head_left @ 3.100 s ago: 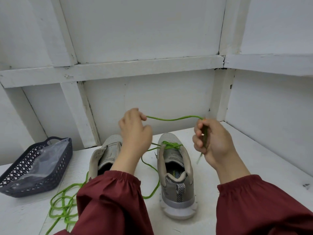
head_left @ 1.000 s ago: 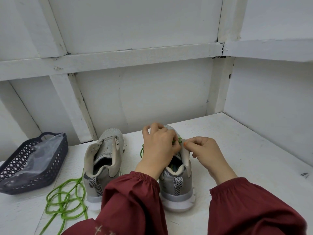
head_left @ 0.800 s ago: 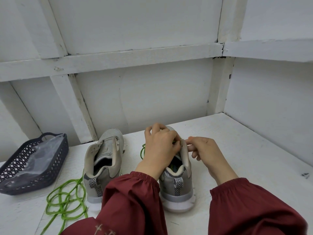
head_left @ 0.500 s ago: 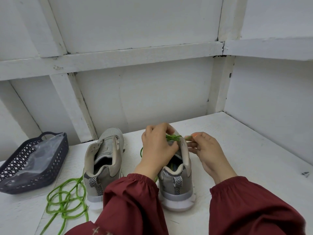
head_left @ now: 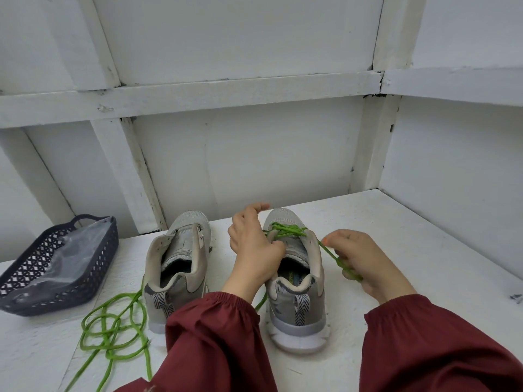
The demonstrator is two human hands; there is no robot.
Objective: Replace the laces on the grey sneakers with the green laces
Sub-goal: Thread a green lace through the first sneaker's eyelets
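Note:
Two grey sneakers stand heel-toward-me on the white table. The right sneaker [head_left: 297, 301] has a green lace [head_left: 285, 230] crossed through its front eyelets. My left hand [head_left: 252, 247] rests on that shoe's left side, fingertips at the tongue and eyelets. My right hand [head_left: 362, 264] pinches one end of the lace, which runs taut from the eyelets over the shoe's right collar into my fist. The left sneaker [head_left: 178, 267] has no lace. A second green lace [head_left: 113, 332] lies in loose loops beside it.
A dark plastic basket [head_left: 22, 295] holding a clear bag sits at the far left. White panelled walls close the table at the back and on the right. Bare table surface [head_left: 410, 236] lies to the right of my right hand.
My right hand has drawn the lace end out to the right and toward me, pulling it taut. The crossed lace over the toe eyelets is now uncovered. My left hand stays on the shoe.

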